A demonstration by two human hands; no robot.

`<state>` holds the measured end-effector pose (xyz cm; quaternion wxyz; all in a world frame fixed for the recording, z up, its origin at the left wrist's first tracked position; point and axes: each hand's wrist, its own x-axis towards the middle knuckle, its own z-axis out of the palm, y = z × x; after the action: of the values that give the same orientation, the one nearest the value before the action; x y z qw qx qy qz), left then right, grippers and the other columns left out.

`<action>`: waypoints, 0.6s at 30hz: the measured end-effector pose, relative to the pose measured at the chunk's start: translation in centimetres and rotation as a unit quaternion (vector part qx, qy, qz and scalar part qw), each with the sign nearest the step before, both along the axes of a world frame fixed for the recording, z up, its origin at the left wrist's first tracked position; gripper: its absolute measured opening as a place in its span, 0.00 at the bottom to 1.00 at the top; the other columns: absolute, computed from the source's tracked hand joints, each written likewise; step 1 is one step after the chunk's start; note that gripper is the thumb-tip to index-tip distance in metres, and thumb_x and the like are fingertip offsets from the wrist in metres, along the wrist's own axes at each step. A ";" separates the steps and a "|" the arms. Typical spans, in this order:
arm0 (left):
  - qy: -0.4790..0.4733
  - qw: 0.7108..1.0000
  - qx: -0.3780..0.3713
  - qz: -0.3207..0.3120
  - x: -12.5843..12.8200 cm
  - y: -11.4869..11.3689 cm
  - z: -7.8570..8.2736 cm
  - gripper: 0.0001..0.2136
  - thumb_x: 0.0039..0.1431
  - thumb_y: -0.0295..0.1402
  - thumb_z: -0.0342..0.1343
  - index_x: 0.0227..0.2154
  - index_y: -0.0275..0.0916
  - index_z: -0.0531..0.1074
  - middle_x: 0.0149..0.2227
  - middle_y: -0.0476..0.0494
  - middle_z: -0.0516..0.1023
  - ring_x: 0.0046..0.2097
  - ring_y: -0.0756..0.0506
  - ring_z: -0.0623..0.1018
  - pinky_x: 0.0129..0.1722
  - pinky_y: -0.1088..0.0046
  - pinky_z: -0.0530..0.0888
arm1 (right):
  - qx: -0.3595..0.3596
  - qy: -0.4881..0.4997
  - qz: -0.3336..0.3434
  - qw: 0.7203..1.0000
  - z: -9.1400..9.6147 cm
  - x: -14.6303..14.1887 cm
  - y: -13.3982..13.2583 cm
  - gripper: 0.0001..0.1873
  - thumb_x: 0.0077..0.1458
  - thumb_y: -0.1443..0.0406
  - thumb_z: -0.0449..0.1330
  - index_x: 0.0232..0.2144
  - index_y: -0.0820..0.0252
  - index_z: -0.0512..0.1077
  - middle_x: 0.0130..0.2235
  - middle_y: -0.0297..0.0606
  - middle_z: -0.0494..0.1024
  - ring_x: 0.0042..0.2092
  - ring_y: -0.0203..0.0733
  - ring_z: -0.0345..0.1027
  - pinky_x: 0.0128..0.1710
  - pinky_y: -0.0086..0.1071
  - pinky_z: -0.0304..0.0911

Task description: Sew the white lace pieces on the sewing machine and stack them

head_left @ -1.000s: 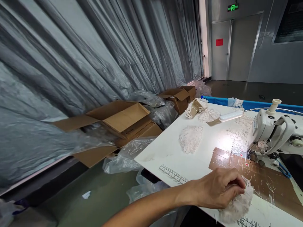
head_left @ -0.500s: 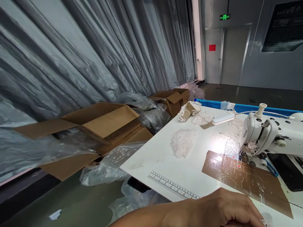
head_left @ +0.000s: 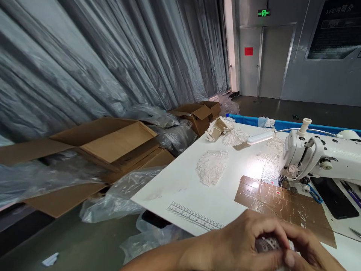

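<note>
Low in the frame, right of centre, the left hand (head_left: 245,241) is curled nearly closed, thumb and bent forefinger pinching a crumpled lace piece (head_left: 266,244); the right hand (head_left: 313,250) comes in from the lower right corner, its fingers bent and its thumb tip meeting the other, though I cannot tell how firmly it grips. Most of the lace is hidden between them. From here I'd judge it to be nearly weightless, limp and openwork, not slippery but apt to snag or stretch, so a light fingertip pinch on its denser edge should suit it better than a tug on the mesh. Just beyond the hands lies a shiny brown sheet (head_left: 284,207), and to its left a printed ruler scale (head_left: 194,216) runs along the edge of the white tabletop (head_left: 158,192). A fan-shaped lace piece (head_left: 212,167) lies flat at mid-frame, with a tied lace bundle (head_left: 217,130) above it. The white sewing machine (head_left: 335,154) stands at the right, a black phone (head_left: 335,197) below its arm. Farther out, open cardboard boxes (head_left: 118,139) fill the left side, under a silvery curtain (head_left: 113,49).
</note>
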<state>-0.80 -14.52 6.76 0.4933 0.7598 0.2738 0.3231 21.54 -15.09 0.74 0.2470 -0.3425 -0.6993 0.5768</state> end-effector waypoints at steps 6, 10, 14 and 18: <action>0.129 0.980 -0.006 0.152 -1.9 4.1 -2.4 0.08 0.59 0.35 0.57 0.39 0.38 0.74 0.37 0.46 0.79 0.39 0.48 0.78 0.40 0.72 0.75 | -0.020 -0.063 -0.023 0.998 1.0 -0.8 3.3 0.25 0.62 0.51 0.56 0.55 0.58 0.71 0.39 0.41 0.79 0.32 0.41 0.72 0.35 0.34 0.70; 0.242 0.954 0.085 0.154 -3.3 7.5 -4.3 0.11 0.62 0.37 0.55 0.44 0.38 0.71 0.38 0.45 0.77 0.39 0.46 0.77 0.37 0.70 0.75 | 0.183 -0.242 -0.144 0.942 0.4 0.2 5.8 0.18 0.60 0.62 0.55 0.51 0.57 0.74 0.32 0.38 0.78 0.32 0.43 0.71 0.32 0.34 0.66; 0.321 0.894 0.278 0.143 -3.9 9.6 -5.0 0.11 0.68 0.35 0.47 0.42 0.37 0.73 0.43 0.40 0.74 0.38 0.45 0.75 0.32 0.70 0.74 | 0.259 -0.329 -0.204 0.885 -0.6 1.2 6.7 0.14 0.60 0.63 0.54 0.43 0.57 0.77 0.38 0.42 0.78 0.36 0.45 0.71 0.32 0.34 0.64; 0.249 0.915 0.315 0.023 -2.6 10.7 -4.9 0.14 0.71 0.35 0.44 0.43 0.39 0.75 0.44 0.41 0.74 0.39 0.48 0.76 0.35 0.72 0.75 | 0.249 -0.292 -0.213 0.899 -1.2 1.4 6.6 0.14 0.62 0.63 0.53 0.41 0.59 0.78 0.35 0.40 0.77 0.34 0.42 0.70 0.31 0.33 0.63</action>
<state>-3.44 -3.85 1.91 0.1362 0.9254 0.2891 0.2039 22.90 -8.50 -0.43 0.2260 -0.5636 -0.7711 0.1916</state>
